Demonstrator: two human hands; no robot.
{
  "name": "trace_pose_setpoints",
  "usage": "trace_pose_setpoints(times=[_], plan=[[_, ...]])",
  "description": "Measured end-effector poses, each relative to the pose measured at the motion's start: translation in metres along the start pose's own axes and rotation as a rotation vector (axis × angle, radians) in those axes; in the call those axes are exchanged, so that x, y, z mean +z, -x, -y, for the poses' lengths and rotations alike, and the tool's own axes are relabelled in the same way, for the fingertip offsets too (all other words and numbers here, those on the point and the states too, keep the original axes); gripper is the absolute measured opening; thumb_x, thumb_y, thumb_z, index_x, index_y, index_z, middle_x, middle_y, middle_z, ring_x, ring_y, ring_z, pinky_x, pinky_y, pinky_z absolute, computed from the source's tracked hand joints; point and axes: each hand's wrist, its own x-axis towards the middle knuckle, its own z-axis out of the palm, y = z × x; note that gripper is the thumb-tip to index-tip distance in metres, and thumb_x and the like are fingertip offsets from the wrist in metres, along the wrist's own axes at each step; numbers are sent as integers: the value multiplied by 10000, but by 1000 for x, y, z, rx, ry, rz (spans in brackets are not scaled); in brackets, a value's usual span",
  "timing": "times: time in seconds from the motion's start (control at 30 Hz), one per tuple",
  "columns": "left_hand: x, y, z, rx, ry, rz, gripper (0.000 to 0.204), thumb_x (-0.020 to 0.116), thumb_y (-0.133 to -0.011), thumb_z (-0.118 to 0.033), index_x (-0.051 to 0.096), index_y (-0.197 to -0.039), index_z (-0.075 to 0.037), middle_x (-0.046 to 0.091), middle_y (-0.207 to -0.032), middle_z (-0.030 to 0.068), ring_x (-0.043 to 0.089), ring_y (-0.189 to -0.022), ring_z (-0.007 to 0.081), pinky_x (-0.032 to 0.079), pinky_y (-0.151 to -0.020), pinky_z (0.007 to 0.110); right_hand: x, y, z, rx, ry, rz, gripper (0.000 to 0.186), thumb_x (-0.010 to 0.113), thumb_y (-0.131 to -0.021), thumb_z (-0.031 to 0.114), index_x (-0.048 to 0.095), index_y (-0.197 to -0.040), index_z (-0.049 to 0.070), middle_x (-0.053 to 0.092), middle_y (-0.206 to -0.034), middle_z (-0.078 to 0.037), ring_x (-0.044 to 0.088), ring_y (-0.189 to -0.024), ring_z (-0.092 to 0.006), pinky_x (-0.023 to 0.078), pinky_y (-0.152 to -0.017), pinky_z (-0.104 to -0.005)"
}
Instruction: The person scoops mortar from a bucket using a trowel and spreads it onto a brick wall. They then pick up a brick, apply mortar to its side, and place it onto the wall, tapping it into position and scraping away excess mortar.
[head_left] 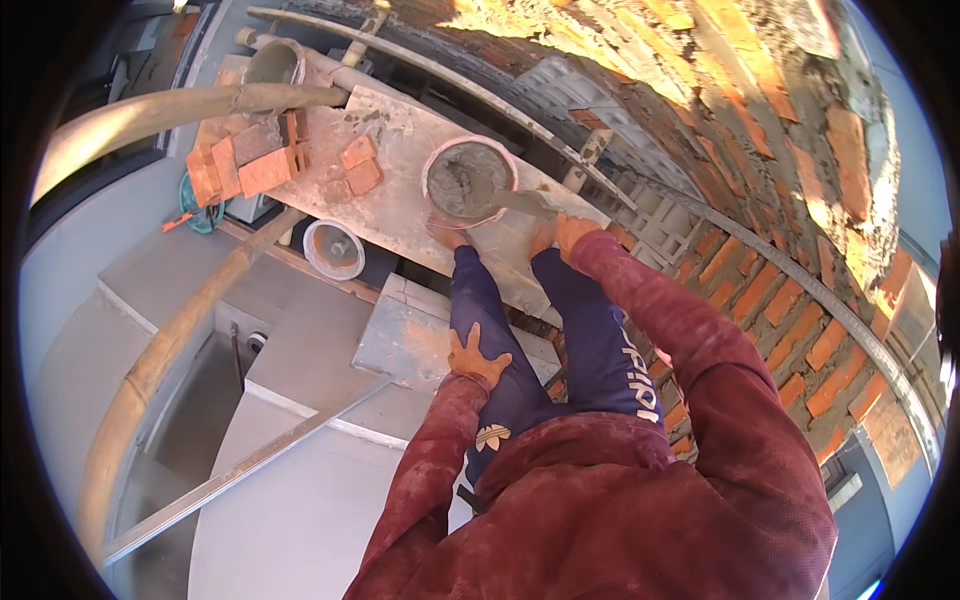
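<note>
My right hand (572, 236) is closed round the handle of a mortar-smeared trowel (528, 203). The blade points left and reaches the rim of a round bucket (427, 190), which holds grey wet mortar (462, 180). My left hand (478, 357) lies on my left thigh with its fingers spread, holding nothing. Under the bucket runs a wooden plank platform (400, 130), where my bare feet stand close to the bucket.
Stacked bricks (245, 165) and two loose brick pieces (361, 165) lie on the platform's left. A second bucket (275, 65) stands behind them, and a white bucket (333, 250) is lower down. Bamboo poles (170, 340) cross at left. A brick wall (770, 290) rises at right.
</note>
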Motion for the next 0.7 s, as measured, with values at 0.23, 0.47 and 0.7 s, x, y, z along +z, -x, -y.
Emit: trace_pose_setpoints(times=[0.23,0.47,0.7], plan=[[50,-40,41,108,216,-207,654,781,-716,-349,598,-1284,-84,380,-1451,231,359,-1317,430,324,-1107,479,68,-233,48,212,239,-130,226,549,-895,127,665,-1041,-2,681,-1061,-211,676,-1009,-325,560,-811,-432],[40,-40,48,92,309,-172,596,769,-737,-288,602,-1275,-95,385,-1458,209,340,-1340,416,305,-1118,473,136,-254,52,189,76,187,214,623,-841,175,749,-991,90,710,-1032,-144,683,-978,-336,548,-832,-439],[34,-42,55,114,314,-169,588,770,-726,-285,611,-1263,-108,408,-1450,191,337,-1342,426,312,-1116,476,196,-240,24,-325,-78,-119,223,672,-750,189,701,-911,39,674,-928,-177,656,-832,-335,516,-747,-427]])
